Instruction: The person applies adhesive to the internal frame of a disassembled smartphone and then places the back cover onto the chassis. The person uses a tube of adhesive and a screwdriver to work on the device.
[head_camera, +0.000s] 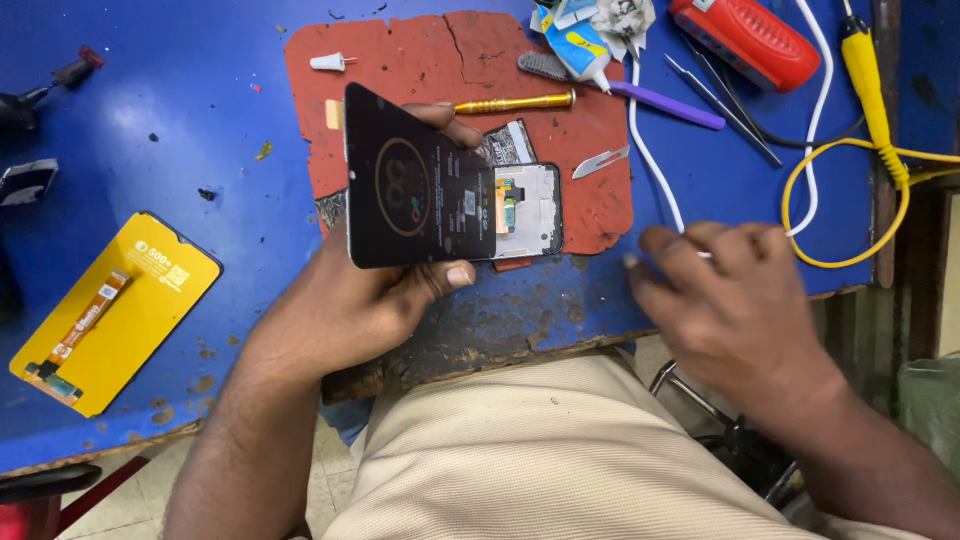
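My left hand (345, 300) grips a dark phone screen panel (415, 185) by its edges, thumb on the near edge and fingers on the far edge, holding it tilted above the table. Under and to the right of the panel lies an opened phone frame (528, 210) with exposed parts, resting on a worn red mat (420, 60). My right hand (725, 300) hovers at the table's front edge to the right, fingers curled loosely near a white cable (655, 165); nothing is visibly held in it.
On the blue table (200, 120): a yellow screen part with a flex cable (115, 305) at left, a gold screwdriver (515, 102), a scalpel blade (600, 162), a purple tool (665, 105), tweezers (725, 100), a glue tube (580, 48), a red device (745, 40), a yellow-handled tool with yellow cable (870, 80).
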